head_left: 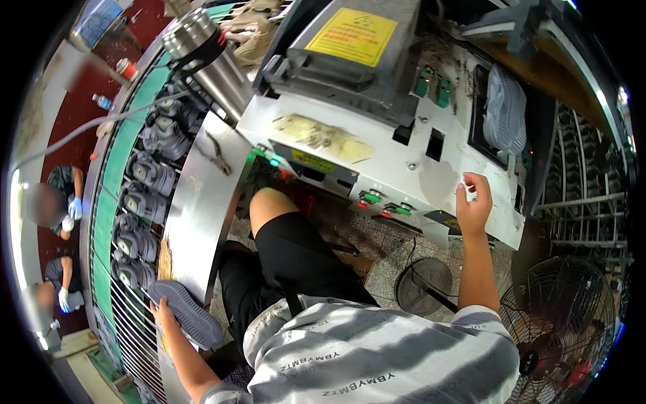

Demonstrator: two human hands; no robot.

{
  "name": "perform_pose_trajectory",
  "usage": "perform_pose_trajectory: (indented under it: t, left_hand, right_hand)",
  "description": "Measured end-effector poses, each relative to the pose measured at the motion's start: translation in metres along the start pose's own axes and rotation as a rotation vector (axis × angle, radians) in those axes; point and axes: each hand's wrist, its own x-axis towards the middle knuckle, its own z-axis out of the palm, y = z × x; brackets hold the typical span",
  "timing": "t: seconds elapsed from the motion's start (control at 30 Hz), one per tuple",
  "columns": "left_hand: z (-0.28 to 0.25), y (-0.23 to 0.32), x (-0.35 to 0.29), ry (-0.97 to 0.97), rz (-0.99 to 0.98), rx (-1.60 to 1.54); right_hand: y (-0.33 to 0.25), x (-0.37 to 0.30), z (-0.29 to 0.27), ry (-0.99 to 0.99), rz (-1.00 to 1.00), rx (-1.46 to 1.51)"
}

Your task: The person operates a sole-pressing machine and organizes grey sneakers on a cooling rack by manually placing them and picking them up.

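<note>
Low on the left, my left hand (161,312) grips a grey shoe (187,315), its ribbed sole facing up, over the edge of a metal shelf (202,202). My right hand (474,202) is above the white top of a machine (377,158), thumb and forefinger curved with a gap between them. I make out nothing held there. Beyond that hand, another grey shoe (505,111) rests in a dark recess of the machine, its sole side showing.
Grey shoes (142,176) line a conveyor rack at left, beside a steel flask (208,60). A caged fan (558,323) stands at lower right, near a shoe rack (589,182). Two gloved people (64,195) work across the conveyor. Green and red buttons (387,205) edge the machine.
</note>
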Motion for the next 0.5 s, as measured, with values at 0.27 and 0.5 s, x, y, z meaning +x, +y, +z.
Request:
perform_pose_trajectory:
  t: [0.27,0.5]
  left_hand:
    - [0.051,0.023,0.014,0.027,0.051,-0.198]
    - [0.053,-0.001,0.034,0.110,0.137,0.018]
  right_hand:
    - [-0.031,0.024,0.045,-0.395,-0.106,-0.004]
    - [-0.034,0.029,0.065,-0.466,-0.159,-0.123]
